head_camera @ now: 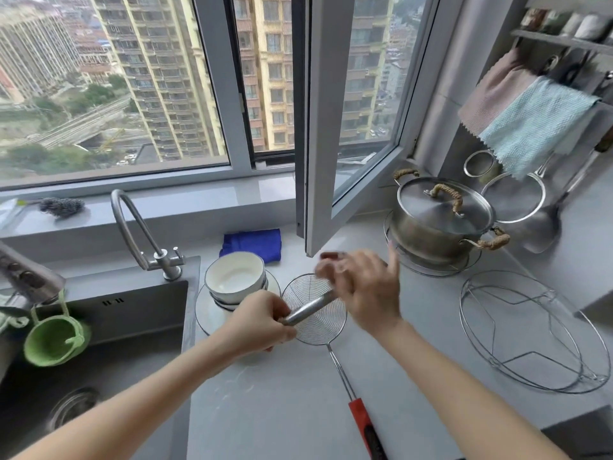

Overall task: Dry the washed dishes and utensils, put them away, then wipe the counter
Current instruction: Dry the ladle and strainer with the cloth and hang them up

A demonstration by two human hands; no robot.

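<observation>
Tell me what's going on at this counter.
A person stands at the counter by the sink. The left hand grips a steel utensil handle above a wire skimmer lying on the counter; the right hand, blurred, is at the handle's far end. Stacked bowls sit on a plate beside them, a blue cloth behind.

A home kitchen: sink point(99, 313), faucet point(139, 227), lidded pot point(441, 224), high-rise window view.

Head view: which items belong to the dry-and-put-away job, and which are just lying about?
Job: steel-handled utensil in the left hand grip, right hand at its far end; wire skimmer; stacked bowls; plate; blue cloth.
Lying about: faucet; green cup; hanging towels; sill brush.
</observation>
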